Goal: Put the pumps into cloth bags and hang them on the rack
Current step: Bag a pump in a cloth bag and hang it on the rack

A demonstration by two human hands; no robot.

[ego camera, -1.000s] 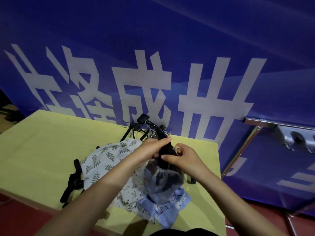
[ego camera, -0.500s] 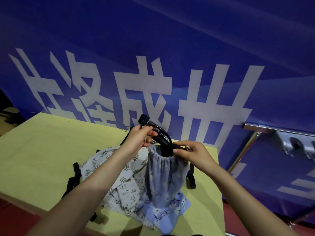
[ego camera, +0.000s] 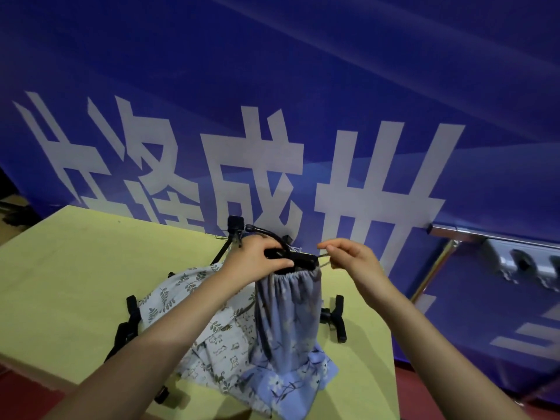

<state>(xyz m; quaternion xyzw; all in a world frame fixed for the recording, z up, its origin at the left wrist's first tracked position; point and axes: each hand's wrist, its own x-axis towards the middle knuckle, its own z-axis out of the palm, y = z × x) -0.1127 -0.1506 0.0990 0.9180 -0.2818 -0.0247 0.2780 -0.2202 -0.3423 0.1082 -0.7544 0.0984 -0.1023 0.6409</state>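
The left hand [ego camera: 257,257] grips the black top of a pump [ego camera: 291,259] where it sticks out of a blue flowered cloth bag [ego camera: 288,310]. Just to its right, the right hand [ego camera: 348,256] pinches the bag's drawstring [ego camera: 323,258] between thumb and finger. The bagged pump stands upright between and below both hands, mouth gathered at the top. More cloth bags [ego camera: 209,334] and black pumps [ego camera: 128,325] lie beneath the left forearm on a yellow table [ego camera: 60,283]. A metal rack [ego camera: 485,237] stands further right.
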